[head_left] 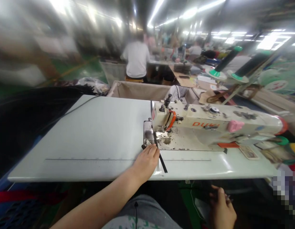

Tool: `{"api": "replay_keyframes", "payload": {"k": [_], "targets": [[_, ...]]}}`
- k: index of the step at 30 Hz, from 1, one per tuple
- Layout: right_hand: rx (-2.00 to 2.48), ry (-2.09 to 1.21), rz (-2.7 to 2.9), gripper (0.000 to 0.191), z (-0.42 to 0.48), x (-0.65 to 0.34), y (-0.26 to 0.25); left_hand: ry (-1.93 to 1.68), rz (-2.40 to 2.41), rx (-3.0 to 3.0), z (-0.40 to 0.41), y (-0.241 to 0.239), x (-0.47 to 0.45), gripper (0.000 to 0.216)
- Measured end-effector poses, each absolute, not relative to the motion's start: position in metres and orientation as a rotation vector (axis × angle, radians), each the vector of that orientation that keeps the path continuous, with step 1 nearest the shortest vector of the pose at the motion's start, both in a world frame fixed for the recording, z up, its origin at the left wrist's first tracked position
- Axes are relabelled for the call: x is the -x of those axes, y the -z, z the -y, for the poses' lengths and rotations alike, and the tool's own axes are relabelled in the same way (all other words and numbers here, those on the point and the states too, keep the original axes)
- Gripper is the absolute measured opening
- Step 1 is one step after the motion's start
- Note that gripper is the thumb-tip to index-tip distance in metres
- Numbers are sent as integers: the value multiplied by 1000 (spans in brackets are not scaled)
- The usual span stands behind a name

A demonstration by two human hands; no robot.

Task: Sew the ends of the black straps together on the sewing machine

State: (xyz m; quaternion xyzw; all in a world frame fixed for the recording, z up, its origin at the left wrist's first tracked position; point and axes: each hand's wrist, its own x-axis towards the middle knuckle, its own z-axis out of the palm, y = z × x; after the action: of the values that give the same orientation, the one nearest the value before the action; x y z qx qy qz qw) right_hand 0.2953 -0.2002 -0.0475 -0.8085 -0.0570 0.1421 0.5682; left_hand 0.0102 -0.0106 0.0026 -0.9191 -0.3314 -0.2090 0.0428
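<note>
My left hand lies flat on the white sewing table, fingers stretched toward the needle plate, pressing on a narrow black strap that runs from under the presser foot to the table's front edge. The cream sewing machine with orange lettering stands just right of the hand. My right hand hangs below the table's front edge at lower right, fingers curled round something small I cannot make out.
Dark fabric is heaped off the table's left side. A fabric-lined bin stands behind the table. Thread cones rise at the back right. A person in a white shirt sits further back, facing away.
</note>
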Motion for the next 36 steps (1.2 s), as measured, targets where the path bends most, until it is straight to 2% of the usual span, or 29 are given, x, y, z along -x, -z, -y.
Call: {"api": "replay_keyframes", "payload": {"k": [6, 10, 17, 26, 36], "targets": [[1973, -295, 430, 47, 183, -268, 1, 645, 1008, 2847, 11, -10, -9, 33], [1893, -359, 495, 52, 174, -254, -15, 680, 1035, 2872, 11, -10, -9, 31], [1767, -540, 639, 67, 170, -235, -20, 735, 1064, 2872, 10, 1, -9, 26], [1782, -651, 791, 62, 170, -222, -23, 943, 1368, 2906, -2, 5, -7, 30], [1766, -614, 981, 58, 166, -217, -2, 810, 1649, 3039, -31, -20, -7, 25]]}}
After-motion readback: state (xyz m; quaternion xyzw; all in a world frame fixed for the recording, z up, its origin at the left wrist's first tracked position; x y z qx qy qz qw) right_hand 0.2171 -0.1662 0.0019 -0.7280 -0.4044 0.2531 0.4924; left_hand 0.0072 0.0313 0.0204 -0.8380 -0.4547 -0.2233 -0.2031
